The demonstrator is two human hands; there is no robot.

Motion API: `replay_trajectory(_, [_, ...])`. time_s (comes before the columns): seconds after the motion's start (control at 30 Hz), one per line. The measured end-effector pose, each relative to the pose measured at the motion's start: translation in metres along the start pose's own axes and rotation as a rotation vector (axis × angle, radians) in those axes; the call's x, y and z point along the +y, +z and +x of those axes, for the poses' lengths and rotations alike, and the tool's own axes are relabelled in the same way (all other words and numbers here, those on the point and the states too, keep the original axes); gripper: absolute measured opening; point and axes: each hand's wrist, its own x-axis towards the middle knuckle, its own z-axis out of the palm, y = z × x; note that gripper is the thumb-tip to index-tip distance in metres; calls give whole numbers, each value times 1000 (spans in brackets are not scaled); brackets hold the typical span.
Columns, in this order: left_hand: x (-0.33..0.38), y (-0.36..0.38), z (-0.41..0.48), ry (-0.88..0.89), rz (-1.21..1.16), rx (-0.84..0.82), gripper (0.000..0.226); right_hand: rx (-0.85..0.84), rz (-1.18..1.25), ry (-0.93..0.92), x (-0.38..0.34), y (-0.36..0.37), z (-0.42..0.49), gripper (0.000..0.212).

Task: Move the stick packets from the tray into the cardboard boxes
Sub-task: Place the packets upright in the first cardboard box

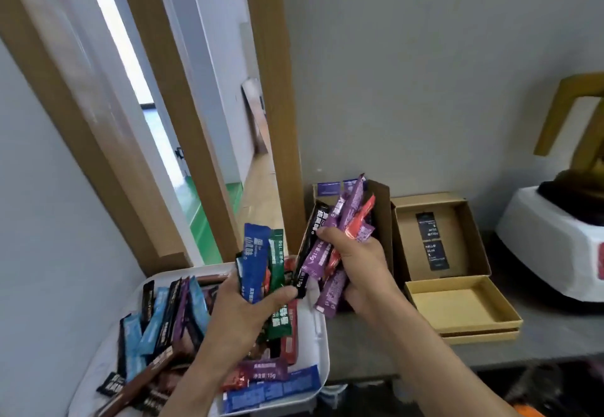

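Both grips (242, 312) (356, 263) hold packets (256, 253) (351, 217) near three boxes (382, 220) (405, 243) (457, 305).

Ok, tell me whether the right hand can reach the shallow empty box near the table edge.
Probably yes. The right hand, gripping a bunch of packets, hovers just left of the shallow box; its top is open and nothing stands between them.

We see glossy foil-like stick packets (183, 315), a smooth white plastic tray (318, 328), matt brown cardboard boxes (464, 310) at right, a matt grey table (376, 344), wood-look door frame (277, 89) far.
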Motion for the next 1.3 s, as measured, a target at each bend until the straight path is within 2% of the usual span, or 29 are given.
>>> replay_trajectory(0.07, [3,12,0,48,55,4,45,-24,21,24,-6,-8,1,22])
replay_trajectory(0.13, [3,21,2,58,123,35,39,-11,-65,-19,-9,-17,2,24])
replay_trajectory(0.23, [13,15,10,101,259,92,32,86,-544,-340,-21,-41,6,18])
replay_trajectory(0.3, [24,1,20,117,514,22,36,160,-822,-536,-37,-58,2,21])
replay_trajectory(0.37, [37,-8,29,98,781,-132,39,86,-876,-577,-47,-70,-3,26])
replay_trajectory(0.43, [49,-3,35,92,861,-238,36,-100,-859,-475,-46,-71,-5,31])
replay_trajectory(0.5, [59,9,37,133,770,-252,38,-212,-946,-404,-32,-71,1,38])
replay_trajectory(0.57, [63,22,40,156,657,-182,38,-192,-1004,-405,-19,-73,10,37])
replay_trajectory(0.7, [58,42,45,145,401,-20,31,-210,-899,-354,-8,-78,20,38])
replay_trajectory(0.8, [56,52,50,154,257,62,24,-71,-894,-391,0,-78,26,32])
replay_trajectory(0.87, [53,53,53,128,116,162,32,60,-961,-431,5,-76,31,29])
replay_trajectory(0.97, [49,49,53,105,-57,295,35,216,-1123,-481,6,-70,39,41])
replay_trajectory(1.07, [45,43,48,112,-77,340,29,298,-1160,-501,7,-58,48,49])
replay_trajectory(1.3, [32,34,45,97,-47,287,25,343,-1320,-445,18,-46,65,57])
